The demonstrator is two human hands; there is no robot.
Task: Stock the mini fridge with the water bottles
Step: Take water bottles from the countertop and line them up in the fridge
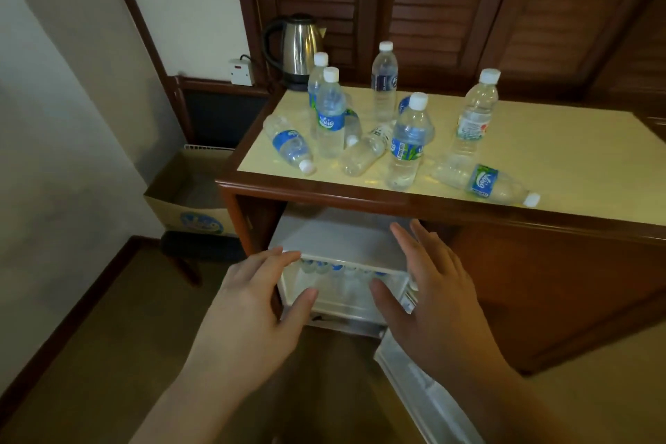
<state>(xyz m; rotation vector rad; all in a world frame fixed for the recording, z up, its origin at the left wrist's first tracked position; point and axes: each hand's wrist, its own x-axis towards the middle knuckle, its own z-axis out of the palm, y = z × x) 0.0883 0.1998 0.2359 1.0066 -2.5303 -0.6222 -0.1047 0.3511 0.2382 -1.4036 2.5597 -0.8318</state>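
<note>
Wooden cabinet (504, 285) filling right half, cream countertop (540, 155) carrying the loose water bottles; mini fridge (335, 238) sitting in the cabinet's left bay, fridge door (425, 393) swinging open toward lower right; cardboard box (187, 205) standing on floor just left of cabinet; electric kettle (293, 50) standing at countertop's back left corner; left hand (248, 314) and right hand (436, 296) hovering in front of the fridge opening, both holding nothing, fingers straight and spread, palms facing each other; row of bottle caps (338, 267) showing inside fridge under its top edge; on countertop: five bottles standing upright (409, 144), others lying on their sides (484, 182), clustered left of centre; wall socket (241, 72) sitting left of kettle.
</note>
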